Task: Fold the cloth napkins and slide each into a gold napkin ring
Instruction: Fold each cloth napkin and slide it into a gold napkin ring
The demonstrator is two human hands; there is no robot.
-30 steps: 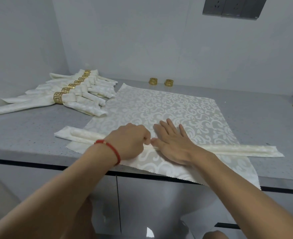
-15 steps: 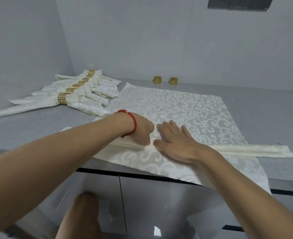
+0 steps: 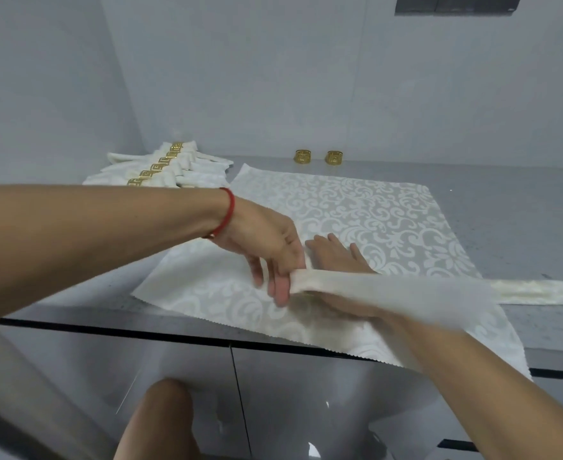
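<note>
Hands are working a folded napkin strip (image 3: 389, 293) at the near edge of a grey counter (image 3: 522, 207). The left hand (image 3: 266, 240), a red cord bracelet (image 3: 227, 212) at its wrist, is pinching the strip's left end between thumb and fingers and holding it raised above the surface, the lifted length blurred. The right hand (image 3: 338, 257) is lying flat, palm down and fingers extended, gripping nothing, partly hidden behind the raised strip. The strip's right end is resting on the counter at the right. Under both hands a patterned cream cloth (image 3: 366, 214) is lying spread, its near edge hanging over the counter's front. At the far left, a row of finished napkins (image 3: 180, 172) in gold rings is sitting fanned near the wall. Two loose gold napkin rings (image 3: 319, 157) are standing side by side, apart, at the far edge of the counter beyond the cloth.
</note>
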